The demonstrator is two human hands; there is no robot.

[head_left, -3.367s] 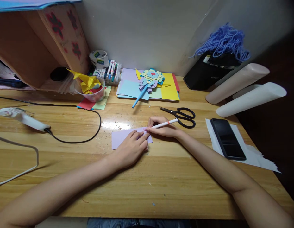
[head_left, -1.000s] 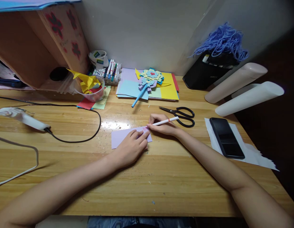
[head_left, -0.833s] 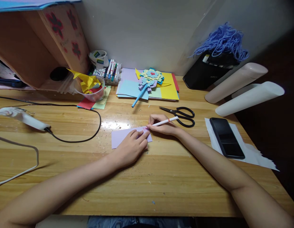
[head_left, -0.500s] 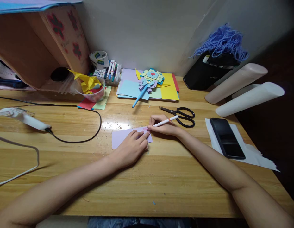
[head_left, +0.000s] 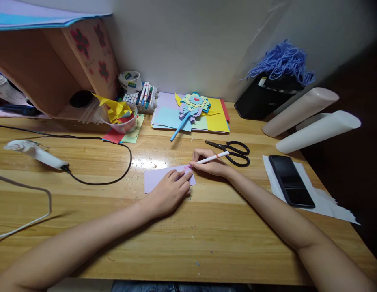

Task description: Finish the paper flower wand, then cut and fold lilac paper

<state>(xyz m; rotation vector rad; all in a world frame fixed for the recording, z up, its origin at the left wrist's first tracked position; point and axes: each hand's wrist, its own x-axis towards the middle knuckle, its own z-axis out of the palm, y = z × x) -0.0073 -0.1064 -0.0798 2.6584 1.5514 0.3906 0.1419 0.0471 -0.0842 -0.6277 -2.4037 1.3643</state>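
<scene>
A lilac paper strip point(head_left: 156, 179) lies flat on the wooden desk point(head_left: 188, 239). My left hand point(head_left: 171, 191) rests palm-down on its right half, fingers stretched out and pressing it flat. My right hand point(head_left: 208, 163) is closed on a white pen with an orange band point(head_left: 213, 157), whose tip touches the strip's upper right corner beside my left fingertips. Black scissors point(head_left: 233, 147) lie just behind my right hand.
At the back are a stack of coloured paper point(head_left: 191, 117) with a layered paper flower point(head_left: 192, 104), a plastic cup of paper scraps point(head_left: 119, 115), markers point(head_left: 142, 96) and tape point(head_left: 130, 78). A glue gun point(head_left: 36, 151) with black cord lies left. A phone point(head_left: 291, 180) on white paper lies right.
Both hands stay where they were on the strip, the pen tip shifting only slightly. The camera has tilted a little, moving everything down in view.
</scene>
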